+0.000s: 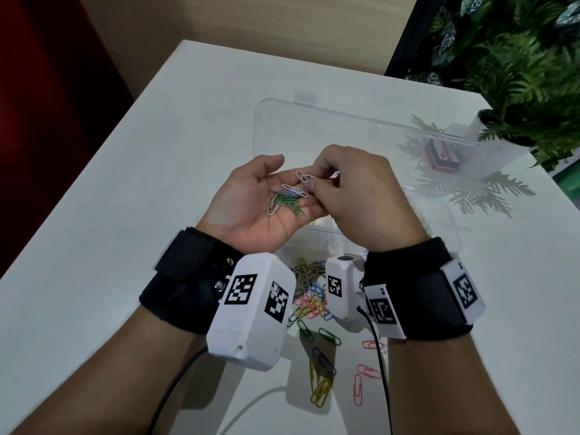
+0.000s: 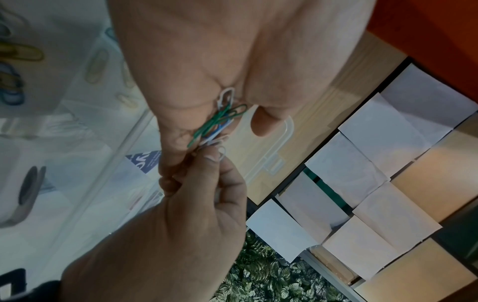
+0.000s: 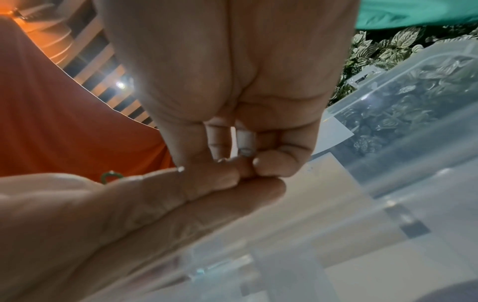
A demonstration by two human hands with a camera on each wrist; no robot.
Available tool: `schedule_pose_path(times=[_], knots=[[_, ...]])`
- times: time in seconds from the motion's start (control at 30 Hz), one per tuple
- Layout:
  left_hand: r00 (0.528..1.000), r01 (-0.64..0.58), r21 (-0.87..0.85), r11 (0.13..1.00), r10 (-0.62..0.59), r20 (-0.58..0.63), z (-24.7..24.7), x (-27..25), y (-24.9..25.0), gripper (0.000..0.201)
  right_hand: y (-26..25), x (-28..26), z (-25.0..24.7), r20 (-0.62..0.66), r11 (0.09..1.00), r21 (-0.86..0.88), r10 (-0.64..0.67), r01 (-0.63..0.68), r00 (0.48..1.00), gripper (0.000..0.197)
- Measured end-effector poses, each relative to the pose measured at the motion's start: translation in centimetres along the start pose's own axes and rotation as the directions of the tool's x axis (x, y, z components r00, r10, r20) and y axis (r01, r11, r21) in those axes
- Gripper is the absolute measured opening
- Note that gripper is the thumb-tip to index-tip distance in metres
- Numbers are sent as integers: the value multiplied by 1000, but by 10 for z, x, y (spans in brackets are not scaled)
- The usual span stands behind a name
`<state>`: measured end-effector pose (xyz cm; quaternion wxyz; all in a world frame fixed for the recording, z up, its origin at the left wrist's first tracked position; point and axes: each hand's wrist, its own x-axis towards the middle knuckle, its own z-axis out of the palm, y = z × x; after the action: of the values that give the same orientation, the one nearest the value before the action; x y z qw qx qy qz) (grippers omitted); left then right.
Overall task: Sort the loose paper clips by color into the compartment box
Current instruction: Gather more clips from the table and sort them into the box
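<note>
Above the box (image 1: 314,127), the left hand (image 1: 251,202) lies palm-up and open as a tray for mixed clips (image 1: 287,199), so the right hand (image 1: 354,189) can pinch out a white clip (image 1: 302,177) for sorting

Right hand (image 3: 232,102) fingertips (image 3: 274,165) (curled) on left hand (image 3: 129,214)

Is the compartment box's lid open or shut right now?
Open: the clear lid lies flipped back beyond the hands, flat on the table.

Left tabletop (image 1: 131,171) open; potted plant (image 1: 518,89) crowds right.
</note>
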<state>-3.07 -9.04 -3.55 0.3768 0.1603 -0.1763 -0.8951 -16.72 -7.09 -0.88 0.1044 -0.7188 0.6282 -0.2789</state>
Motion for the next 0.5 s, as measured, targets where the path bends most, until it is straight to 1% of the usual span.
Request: schedule_pose_path(times=[0.13,0.27,0.43,0.5], knots=[[1000,2,15,1000,-2,-16,0,0,0,50,-3,-2,1,-4,999,36,-16,16,1000,3],[1000,17,-10,1000,-17,-9,3,-2,-1,47,-4,-1,4,-30,1000,17,-20,21,999,7],[999,25,-22,999,-26,-35,4,-2,-1,42,-4,-3,3,-32,997,80,-6,8,999,9],[999,17,-42,999,-19,-38,5,-2,-1,42,-5,-3,0,-43,987,162,18,-11,999,11]])
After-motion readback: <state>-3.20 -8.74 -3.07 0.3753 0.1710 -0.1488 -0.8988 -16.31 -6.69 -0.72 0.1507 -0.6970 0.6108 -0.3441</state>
